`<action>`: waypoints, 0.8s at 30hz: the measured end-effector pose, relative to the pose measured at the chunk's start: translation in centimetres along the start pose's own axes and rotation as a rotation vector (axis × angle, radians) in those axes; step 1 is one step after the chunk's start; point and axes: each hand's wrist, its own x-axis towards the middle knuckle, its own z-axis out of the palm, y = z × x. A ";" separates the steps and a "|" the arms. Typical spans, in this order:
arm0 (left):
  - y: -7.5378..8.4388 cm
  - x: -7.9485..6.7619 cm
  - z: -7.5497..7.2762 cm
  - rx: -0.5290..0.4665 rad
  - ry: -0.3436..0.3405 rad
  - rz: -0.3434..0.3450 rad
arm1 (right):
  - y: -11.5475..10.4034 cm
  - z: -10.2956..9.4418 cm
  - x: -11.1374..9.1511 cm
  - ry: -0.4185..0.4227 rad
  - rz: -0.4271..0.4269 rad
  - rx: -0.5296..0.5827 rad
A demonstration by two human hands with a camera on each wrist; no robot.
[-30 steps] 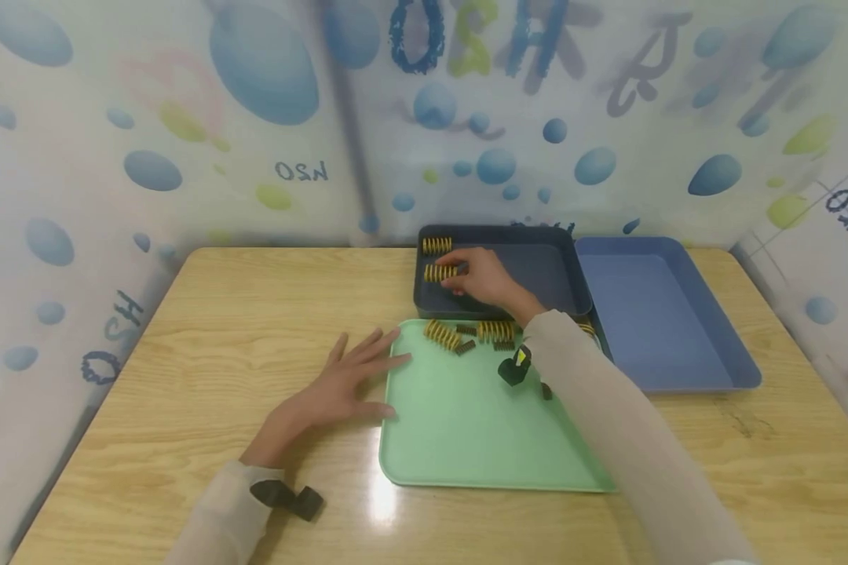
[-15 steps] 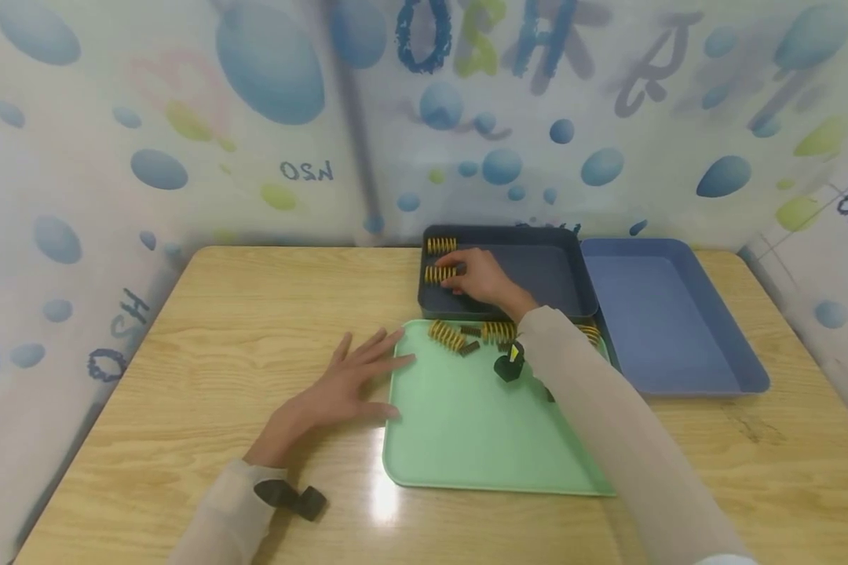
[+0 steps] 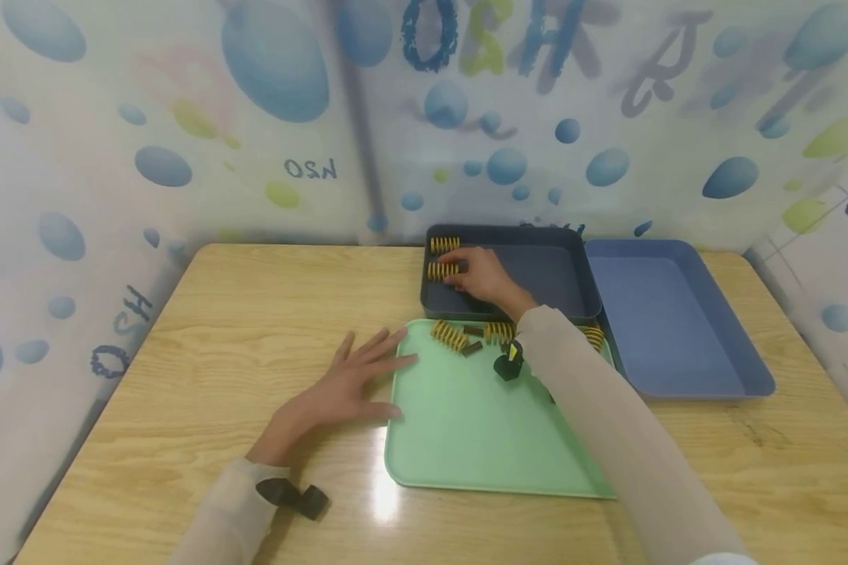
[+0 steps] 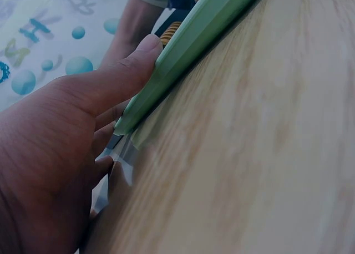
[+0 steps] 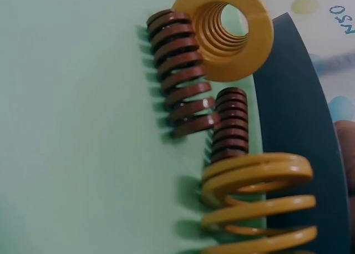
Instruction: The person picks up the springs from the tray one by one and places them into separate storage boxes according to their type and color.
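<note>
Right hand pinches the nearer yellow spring by its right end, lying left-right in the dark tray; left hand is farther off, fingers pretty wide.

Right hand pinching, left hand resting splayed

The right arm is slanting forward, thumb and fingers curving toward each other; the left hand is holding its fingers straight and fanned, thumb standing apart.

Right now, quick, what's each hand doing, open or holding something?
Left hand: open, at the edge of the green tray.
Right hand: holding a yellow spring in the dark tray.
</note>
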 end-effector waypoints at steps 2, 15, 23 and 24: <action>0.0 0.0 0.0 -0.001 -0.001 -0.003 | 0.1 0.1 0.1 0.007 -0.001 -0.006; -0.1 0.1 -0.2 0.010 -0.019 -0.010 | -0.3 -0.6 0.3 0.026 -0.038 -0.012; -0.1 0.1 -0.1 -0.001 -0.024 -0.018 | -0.4 -1.0 -0.1 0.043 -0.106 -0.048; -0.1 0.1 -0.1 0.000 -0.023 -0.019 | -0.5 -1.1 -0.2 0.047 -0.121 -0.039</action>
